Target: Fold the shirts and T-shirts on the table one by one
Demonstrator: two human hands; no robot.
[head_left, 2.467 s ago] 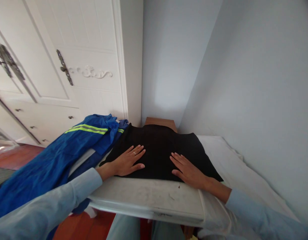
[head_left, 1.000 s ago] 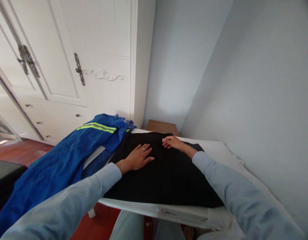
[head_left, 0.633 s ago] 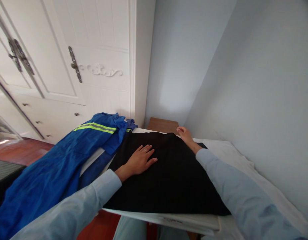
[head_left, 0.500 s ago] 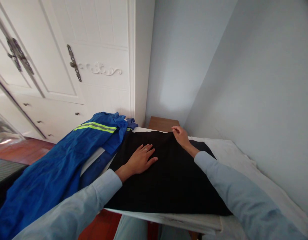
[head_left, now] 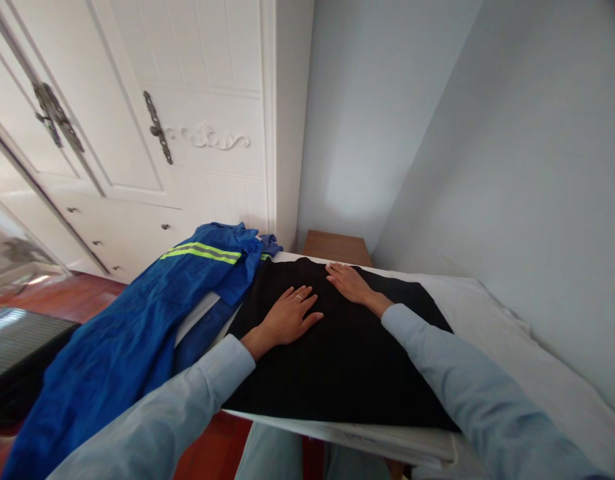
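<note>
- Since half a second ago, the right hand point(head_left: 348, 282) has shifted leftward from its raised curl at the far edge and now lies on the black cloth point(head_left: 337, 373), fingers extended and close together.
- Left hand point(head_left: 290, 319) stays palm down on the cloth, fingers slightly spread.
- Black cloth lies spread over the desk point(head_left: 412, 441), reaching its near edge.
- Blue garment point(head_left: 122, 333) with a yellow-and-grey stripe point(head_left: 202, 251) drapes down at the left.
- White wardrobe point(head_left: 212, 60) stands behind.
</note>
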